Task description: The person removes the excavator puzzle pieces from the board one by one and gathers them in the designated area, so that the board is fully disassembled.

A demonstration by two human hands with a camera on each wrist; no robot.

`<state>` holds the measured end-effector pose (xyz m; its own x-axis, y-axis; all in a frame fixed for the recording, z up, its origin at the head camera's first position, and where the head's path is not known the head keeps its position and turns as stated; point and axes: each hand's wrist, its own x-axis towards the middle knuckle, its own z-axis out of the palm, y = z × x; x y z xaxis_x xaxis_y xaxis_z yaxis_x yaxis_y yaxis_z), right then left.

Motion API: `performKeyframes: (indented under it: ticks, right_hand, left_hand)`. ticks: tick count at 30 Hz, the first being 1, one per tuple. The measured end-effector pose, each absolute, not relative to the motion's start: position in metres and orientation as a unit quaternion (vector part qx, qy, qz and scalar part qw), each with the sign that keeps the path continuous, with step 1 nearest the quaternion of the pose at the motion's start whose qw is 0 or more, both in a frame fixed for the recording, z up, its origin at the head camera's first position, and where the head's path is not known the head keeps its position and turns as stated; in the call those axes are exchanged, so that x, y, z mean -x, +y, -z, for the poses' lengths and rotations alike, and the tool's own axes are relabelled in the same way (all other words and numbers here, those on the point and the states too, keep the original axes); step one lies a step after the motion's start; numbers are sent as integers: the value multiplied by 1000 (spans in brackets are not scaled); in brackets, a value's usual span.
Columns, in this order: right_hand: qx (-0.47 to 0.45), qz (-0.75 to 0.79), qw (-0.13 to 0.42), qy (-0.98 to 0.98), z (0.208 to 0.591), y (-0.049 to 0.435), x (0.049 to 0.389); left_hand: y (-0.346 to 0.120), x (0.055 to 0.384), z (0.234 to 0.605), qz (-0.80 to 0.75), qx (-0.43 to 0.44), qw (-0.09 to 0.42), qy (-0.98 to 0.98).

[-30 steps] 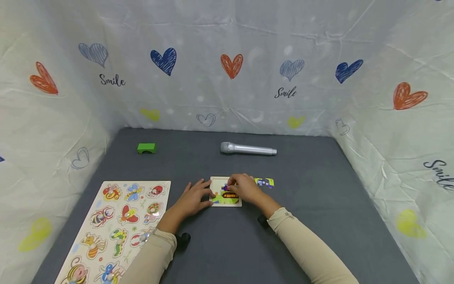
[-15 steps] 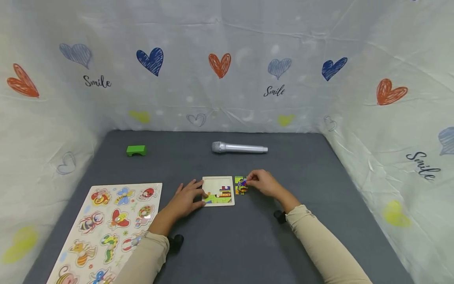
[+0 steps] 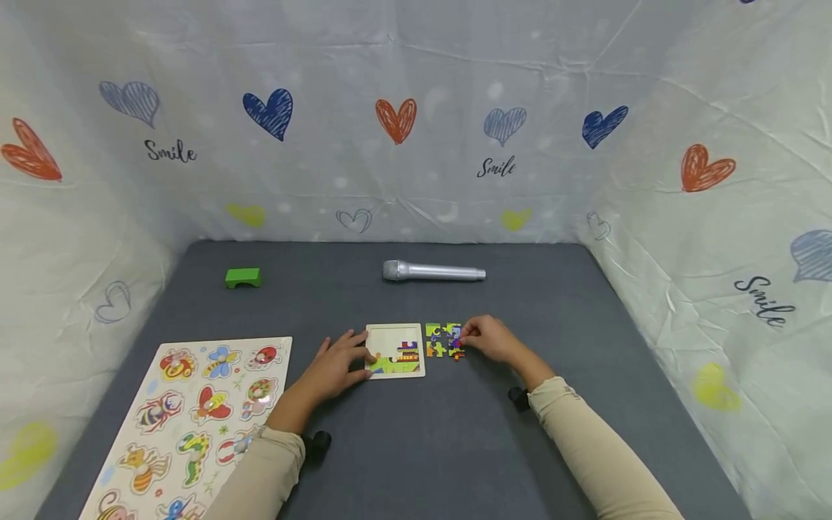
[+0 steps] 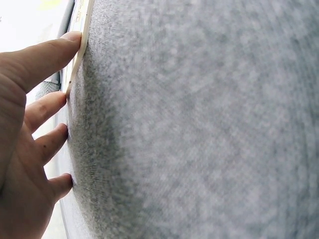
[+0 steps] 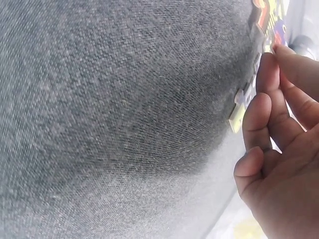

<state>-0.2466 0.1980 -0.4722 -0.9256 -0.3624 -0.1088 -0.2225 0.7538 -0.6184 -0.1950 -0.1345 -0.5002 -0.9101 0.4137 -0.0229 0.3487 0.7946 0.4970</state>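
A small square wooden puzzle tray (image 3: 391,336) lies in the middle of the table, with joined jigsaw pieces (image 3: 398,365) along its bottom and right side. My left hand (image 3: 331,370) rests at its left edge, fingers spread; in the left wrist view the thumb (image 4: 67,45) touches the tray's rim. Just right of the tray, several loose jigsaw pieces (image 3: 435,349) lie in a close group. My right hand (image 3: 492,339) pinches a purple and red jigsaw piece (image 3: 456,344) at this group's right side, between thumb and index finger, the other fingers curled.
At the left lies a large peg puzzle board (image 3: 198,393) with insect pictures, partly under the left forearm. A green arch block (image 3: 243,277) and a silver microphone (image 3: 433,271) sit farther back. A white sheet printed with hearts surrounds the table.
My right hand has moved from over the tray to the loose pieces on its right, taking a piece along; the tray shows more bare wood. The left hand stays at the tray's edge.
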Motion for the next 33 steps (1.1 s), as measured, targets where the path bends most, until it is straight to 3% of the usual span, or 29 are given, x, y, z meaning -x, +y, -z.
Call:
performKeyframes:
  ticks: [13,25,33]
  right_hand:
    - [156,266,81,948,471,184,242]
    - [272,192,40,942,480,123,233]
    - [264,178,16,948,487,116,233]
  left_hand:
    - [-136,193,496,-254,-201,67,944]
    - [-134,194,500,-263,-201,65,942]
    - [-134,194,497,-263,-195,69,943]
